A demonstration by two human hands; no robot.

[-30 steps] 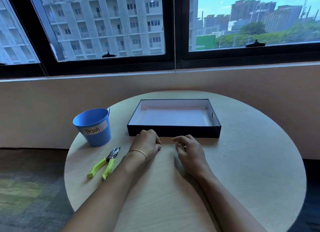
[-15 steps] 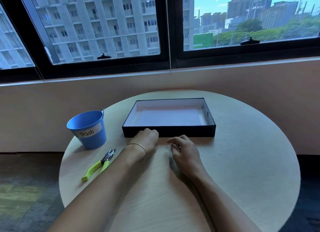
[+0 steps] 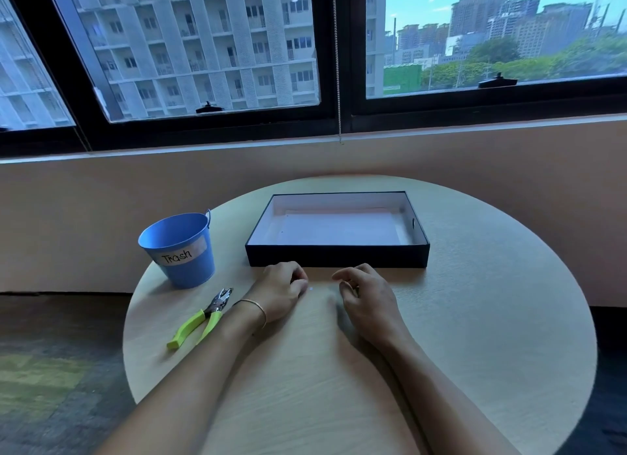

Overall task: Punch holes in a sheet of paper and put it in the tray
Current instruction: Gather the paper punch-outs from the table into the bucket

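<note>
A black tray (image 3: pixel 337 256) with a white inside stands at the far middle of the round table. A white sheet of paper (image 3: pixel 339 229) lies flat inside it, with small holes near its left edge. A hole punch with lime-green handles (image 3: pixel 202 319) lies on the table to the left. My left hand (image 3: pixel 280 292) rests on the table just in front of the tray, fingers curled in, holding nothing that I can see. My right hand (image 3: pixel 368 297) rests beside it, fingers loosely bent and apart, empty. A tiny white paper dot (image 3: pixel 311 288) lies between the hands.
A blue bucket labelled "Trash" (image 3: pixel 179 247) stands left of the tray, behind the punch. The round wooden table (image 3: pixel 492 319) ends close to a beige wall under dark-framed windows. Carpeted floor lies to the left.
The view has shifted slightly. Both hands stay on the table in front of the tray, and the right hand's fingers have spread a little.
</note>
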